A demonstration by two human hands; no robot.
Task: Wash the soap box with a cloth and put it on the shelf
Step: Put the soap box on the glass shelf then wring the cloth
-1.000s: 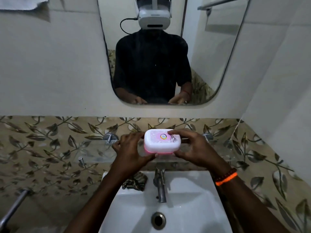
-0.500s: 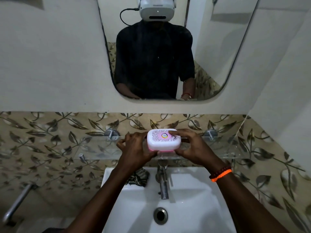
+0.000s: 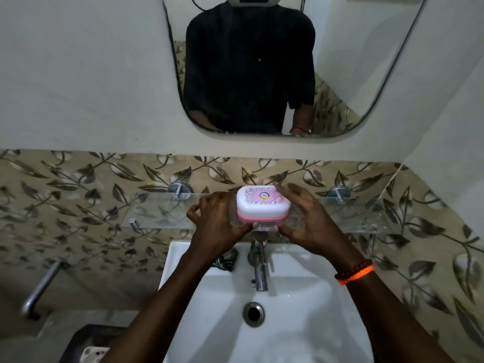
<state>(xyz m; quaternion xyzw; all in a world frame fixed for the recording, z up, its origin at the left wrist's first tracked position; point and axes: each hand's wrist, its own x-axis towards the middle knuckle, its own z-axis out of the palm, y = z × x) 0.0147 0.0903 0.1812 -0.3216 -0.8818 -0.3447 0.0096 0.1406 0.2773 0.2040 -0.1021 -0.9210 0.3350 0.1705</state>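
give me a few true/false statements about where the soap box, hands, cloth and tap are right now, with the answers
1. The soap box is at the glass shelf, above the tap. True.
2. Only the left hand is at the box. False: the right hand is at its other side too.
3. The box lid is off. False: the white lid sits closed on the pink base.
4. A dark cloth lies on the sink rim left of the tap. True.
5. Water is running from the tap. False: no stream shows and the basin around the drain is not filling.
6. An orange band is on the right wrist. True.
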